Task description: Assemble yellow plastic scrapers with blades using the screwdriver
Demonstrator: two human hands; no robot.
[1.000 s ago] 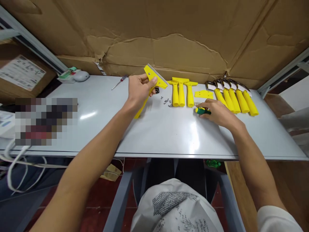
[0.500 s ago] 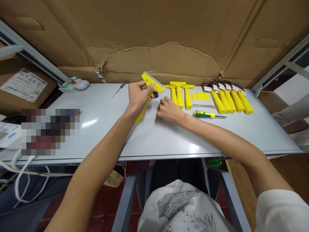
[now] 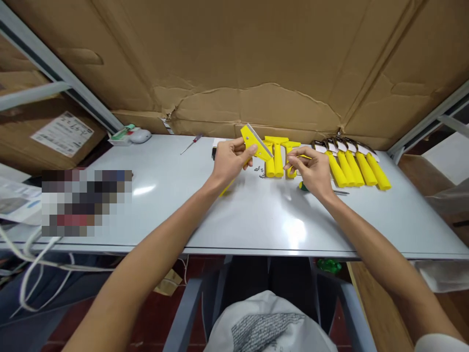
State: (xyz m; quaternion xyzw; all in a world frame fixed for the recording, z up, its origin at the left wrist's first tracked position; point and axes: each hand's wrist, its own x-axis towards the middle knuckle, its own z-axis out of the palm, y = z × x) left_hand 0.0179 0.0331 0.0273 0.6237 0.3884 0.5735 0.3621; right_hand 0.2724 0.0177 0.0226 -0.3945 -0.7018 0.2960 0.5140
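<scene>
Near the middle of the table (image 3: 176,205), the left hand (image 3: 232,160) is holding a yellow scraper (image 3: 255,143), its grip closed around the upper handle with the thumb pressing by the head. The head is pointing toward two o'clock from that hand, the blade facing up and right, while the handle's end is showing at seven. At four o'clock from the head, the right hand (image 3: 313,168) is hovering with thumb and forefinger in a narrow pinch; whether something small is between them, I cannot tell. Loose screws (image 3: 261,172) are lying at four o'clock from the left hand, and yellow handles (image 3: 278,159) are resting at three. Covered scrapers (image 3: 357,168) are lying in a row at three o'clock from the right hand.

Far off at nine o'clock, a cardboard box (image 3: 58,129) and a small box (image 3: 120,138) are sitting, their contents not showing. A mouse (image 3: 140,136) is resting beside the small box.

Compared with the earlier frame, the right hand is no longer bunching near the left hand; it is hanging farther toward three o'clock, partly covering the green screwdriver (image 3: 302,186). The left hand is still gripping the scraper.
</scene>
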